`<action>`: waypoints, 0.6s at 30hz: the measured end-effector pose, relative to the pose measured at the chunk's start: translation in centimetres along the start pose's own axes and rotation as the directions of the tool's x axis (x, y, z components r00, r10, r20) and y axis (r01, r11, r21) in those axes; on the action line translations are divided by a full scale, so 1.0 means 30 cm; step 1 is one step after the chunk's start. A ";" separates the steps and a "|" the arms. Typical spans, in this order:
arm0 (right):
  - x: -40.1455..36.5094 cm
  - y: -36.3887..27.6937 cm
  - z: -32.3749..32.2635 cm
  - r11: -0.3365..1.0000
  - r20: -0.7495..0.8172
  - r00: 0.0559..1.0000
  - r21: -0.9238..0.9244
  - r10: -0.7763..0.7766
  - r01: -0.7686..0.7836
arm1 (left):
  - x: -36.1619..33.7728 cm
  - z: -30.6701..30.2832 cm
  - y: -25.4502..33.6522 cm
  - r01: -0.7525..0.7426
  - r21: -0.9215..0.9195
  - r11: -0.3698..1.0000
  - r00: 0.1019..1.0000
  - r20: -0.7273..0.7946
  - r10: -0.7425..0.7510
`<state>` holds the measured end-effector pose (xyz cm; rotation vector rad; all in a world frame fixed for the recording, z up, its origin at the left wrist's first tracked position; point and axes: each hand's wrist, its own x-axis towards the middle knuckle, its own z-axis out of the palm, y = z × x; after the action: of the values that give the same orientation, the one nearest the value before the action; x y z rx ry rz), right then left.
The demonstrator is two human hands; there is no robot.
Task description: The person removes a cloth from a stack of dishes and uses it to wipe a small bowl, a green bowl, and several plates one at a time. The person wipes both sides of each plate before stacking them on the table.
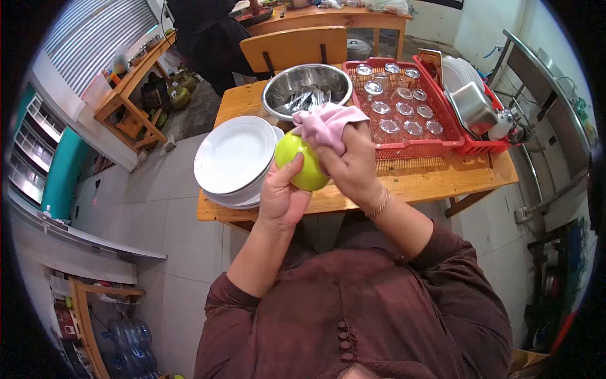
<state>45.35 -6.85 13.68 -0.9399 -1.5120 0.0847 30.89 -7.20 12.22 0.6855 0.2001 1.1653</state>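
Note:
A yellow-green bowl (304, 165) is held up over the near edge of the wooden table, its rounded outside turned toward me. My left hand (283, 192) grips it from below left, the thumb lying across its side. In my right hand (353, 164) is a bunched pink cloth (331, 123), pressed against the bowl's upper right rim. Some right fingers are hidden behind the cloth and bowl. Left of the bowl, a stack of white plates (233, 155) stands at the table's edge. Behind it, a steel bowl (284, 88) contains several pieces of metal cutlery (309, 98).
On the wooden table (435, 174), a red crate (410, 150) holds several upside-down glasses. Beside it, a red rack (492, 146) carries plates and a steel container (472, 108). A chair (297, 47) stands behind the table. A person in dark clothes (205, 38) is at the back left.

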 end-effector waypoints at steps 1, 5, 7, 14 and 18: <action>-0.005 -0.044 -0.004 0.994 -0.034 0.993 -0.001 -0.110 0.110 | -0.004 -0.007 0.009 0.006 0.018 1.000 1.000 -0.003 -0.006; -0.025 -0.045 -0.059 0.994 0.074 0.992 -0.038 -0.102 0.105 | -0.016 -0.033 0.022 0.031 0.056 0.998 0.999 -0.024 -0.030; 0.011 -0.034 -0.088 0.992 0.118 0.985 -0.018 -0.124 0.127 | -0.019 -0.040 0.011 0.055 0.031 0.998 0.998 -0.011 -0.054; -0.011 -0.077 -0.120 0.994 0.207 0.974 0.080 -0.088 0.073 | -0.025 -0.059 0.035 0.108 0.155 0.982 0.989 0.085 -0.122; 0.050 0.000 -0.208 1.000 0.537 0.844 0.005 0.010 -0.016 | -0.049 -0.086 0.034 0.138 0.171 0.976 0.988 0.051 -0.148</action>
<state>50.92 -8.87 16.18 -0.9644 -2.0203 0.3949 28.25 -7.28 10.52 0.8416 0.2913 0.9945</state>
